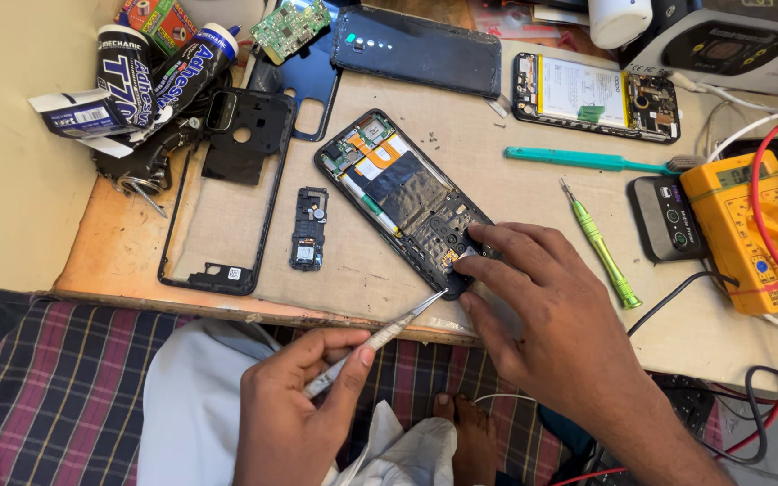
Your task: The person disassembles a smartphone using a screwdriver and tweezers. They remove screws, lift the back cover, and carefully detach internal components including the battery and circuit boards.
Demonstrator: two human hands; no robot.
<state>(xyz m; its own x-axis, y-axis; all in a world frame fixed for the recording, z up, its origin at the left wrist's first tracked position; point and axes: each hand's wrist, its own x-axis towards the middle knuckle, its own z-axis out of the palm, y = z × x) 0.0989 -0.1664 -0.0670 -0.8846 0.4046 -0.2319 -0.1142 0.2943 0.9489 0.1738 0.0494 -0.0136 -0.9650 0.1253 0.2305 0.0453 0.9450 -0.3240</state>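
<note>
Left hand [294, 405], lower centre, pinches tweezers [380, 337], tips angled up-right toward bottom end of opened phone [404, 200]. Phone at frame centre on counter [515, 207], long axis upper-left to lower-right. Right hand [542, 306] fingers press phone's lower corner, steadying. Looks like small-part picking stage; next move needs fine tip placement.

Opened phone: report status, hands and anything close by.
Left hand holds tweezers, tips at the opened phone, lower corner. Right hand pins that end. Green screwdriver beside the right hand.
</note>
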